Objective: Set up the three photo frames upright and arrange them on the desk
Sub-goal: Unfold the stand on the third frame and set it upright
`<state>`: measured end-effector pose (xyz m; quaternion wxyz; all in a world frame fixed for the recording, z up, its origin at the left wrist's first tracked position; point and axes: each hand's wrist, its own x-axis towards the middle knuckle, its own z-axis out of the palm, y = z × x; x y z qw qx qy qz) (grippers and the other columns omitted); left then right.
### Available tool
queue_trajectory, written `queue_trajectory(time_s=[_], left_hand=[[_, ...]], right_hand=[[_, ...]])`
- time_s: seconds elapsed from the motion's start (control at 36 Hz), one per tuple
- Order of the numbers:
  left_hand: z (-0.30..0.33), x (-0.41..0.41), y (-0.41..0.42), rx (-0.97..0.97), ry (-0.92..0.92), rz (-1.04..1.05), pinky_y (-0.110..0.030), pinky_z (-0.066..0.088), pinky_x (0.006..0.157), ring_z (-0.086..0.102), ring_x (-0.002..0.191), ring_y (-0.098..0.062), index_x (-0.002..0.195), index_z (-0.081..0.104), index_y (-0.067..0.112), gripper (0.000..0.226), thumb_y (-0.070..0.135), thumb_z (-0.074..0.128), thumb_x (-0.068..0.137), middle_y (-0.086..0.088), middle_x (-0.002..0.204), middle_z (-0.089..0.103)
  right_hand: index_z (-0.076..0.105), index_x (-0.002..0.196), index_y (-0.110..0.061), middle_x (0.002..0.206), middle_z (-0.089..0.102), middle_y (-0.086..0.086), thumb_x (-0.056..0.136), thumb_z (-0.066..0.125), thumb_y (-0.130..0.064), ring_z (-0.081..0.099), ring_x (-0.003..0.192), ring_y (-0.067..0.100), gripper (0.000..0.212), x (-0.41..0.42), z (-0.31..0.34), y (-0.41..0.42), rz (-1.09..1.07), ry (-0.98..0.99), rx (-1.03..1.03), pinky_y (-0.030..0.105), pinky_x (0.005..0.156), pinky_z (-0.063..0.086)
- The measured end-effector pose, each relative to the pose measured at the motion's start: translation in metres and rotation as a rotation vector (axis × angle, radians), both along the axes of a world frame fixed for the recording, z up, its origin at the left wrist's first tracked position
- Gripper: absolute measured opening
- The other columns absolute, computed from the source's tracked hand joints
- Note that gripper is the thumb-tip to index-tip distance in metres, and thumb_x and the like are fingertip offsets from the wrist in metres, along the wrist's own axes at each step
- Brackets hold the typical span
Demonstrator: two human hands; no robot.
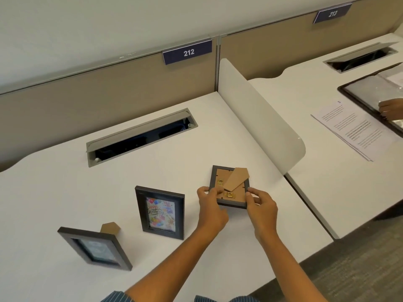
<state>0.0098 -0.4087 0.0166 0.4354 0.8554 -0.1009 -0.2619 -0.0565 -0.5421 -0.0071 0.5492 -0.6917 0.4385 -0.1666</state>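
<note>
Two dark photo frames stand upright on the white desk. The left frame has its cardboard stand poking up behind it. The middle frame shows a colourful birthday picture. A third dark frame is held back side up, its brown backing and gold hangers visible, with its cardboard stand swung out. My left hand grips its near left corner and my right hand grips its near right corner.
A grey cable tray lies open at the back of the desk. A white divider panel stands on the right. On the neighbouring desk lie printed sheets and a large dark frame, with another person's hand on it.
</note>
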Motion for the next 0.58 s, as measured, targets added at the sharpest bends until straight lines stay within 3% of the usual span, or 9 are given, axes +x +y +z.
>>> queue_trajectory(time_s=[0.14,0.25,0.33,0.42,0.58], left_hand=[[0.019,0.0,-0.004,-0.085,-0.093,0.023,0.012,0.035,0.073,0.046,0.119,-0.008,0.127,0.059,0.017,0.046,-0.005,0.074,0.09,-0.002,0.144,0.032],[0.032,0.005,-0.005,-0.108,-0.173,0.011,0.008,0.04,0.079,0.054,0.115,-0.013,0.116,0.065,0.015,0.034,-0.004,0.075,0.089,-0.001,0.132,0.04],[0.04,0.009,-0.008,-0.117,-0.22,-0.008,0.0,0.045,0.087,0.057,0.109,-0.012,0.114,0.064,0.019,0.029,0.006,0.076,0.092,0.003,0.122,0.042],[0.051,0.012,-0.012,-0.147,-0.258,-0.02,-0.012,0.052,0.093,0.058,0.105,-0.011,0.112,0.062,0.02,0.021,0.015,0.074,0.095,0.005,0.119,0.042],[0.068,0.026,-0.016,-0.208,-0.34,-0.068,-0.018,0.051,0.083,0.059,0.099,-0.012,0.1,0.06,0.025,0.014,0.014,0.068,0.098,0.008,0.108,0.052]], right_hand=[[0.077,0.118,-0.021,0.119,0.07,0.001,0.105,0.069,-0.019,0.072,0.102,0.016,0.016,-0.004,0.006,-0.001,-0.012,-0.036,-0.025,0.015,0.075,0.056],[0.078,0.107,-0.021,0.115,0.071,-0.002,0.105,0.069,-0.025,0.075,0.102,0.025,0.011,-0.007,0.009,-0.006,-0.015,-0.066,-0.065,0.031,0.081,0.065],[0.08,0.112,-0.015,0.114,0.073,-0.002,0.107,0.066,-0.026,0.077,0.094,0.026,0.019,-0.008,0.018,-0.01,-0.019,-0.104,-0.079,0.02,0.069,0.062],[0.08,0.107,-0.014,0.105,0.076,-0.001,0.108,0.064,-0.03,0.077,0.081,0.019,0.023,-0.01,0.034,-0.011,-0.03,-0.17,-0.074,0.018,0.067,0.059],[0.077,0.096,-0.021,0.088,0.076,0.002,0.102,0.07,-0.038,0.074,0.078,0.025,0.02,-0.015,0.052,-0.013,0.056,-0.239,-0.162,0.037,0.071,0.061]])
